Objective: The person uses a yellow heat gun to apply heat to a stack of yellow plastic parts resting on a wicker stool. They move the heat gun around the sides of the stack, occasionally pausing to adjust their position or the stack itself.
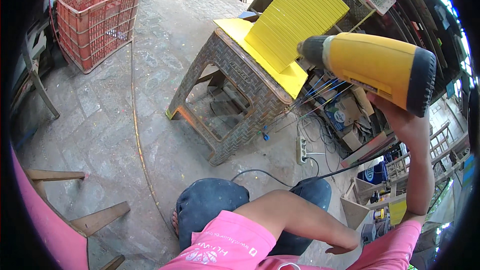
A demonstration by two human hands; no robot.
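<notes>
My right hand [400, 117], raised at the right, grips a yellow heat gun [372, 62] with a black nozzle end and a black vented back. The nozzle points left, toward a yellow ribbed panel [300, 20]. This panel stands tilted on a flat yellow base [235, 29], which lies on a brown woven-pattern plastic stool [235, 62]. In this view the heat gun's nozzle overlaps the panel's right edge; their distance apart is hard to judge. Across my lap lies my left forearm, with my left hand [345, 242] low at the right, its fingers mostly hidden.
A red plastic crate [100, 22] stands at the far left. A long thin hose [137, 135] crosses the stone floor. Right of the stool, a power strip [301, 150] has a black cable [345, 170] near it. Boxes [347, 112] and wooden frames crowd the right; wooden legs [102, 217] jut in lower left.
</notes>
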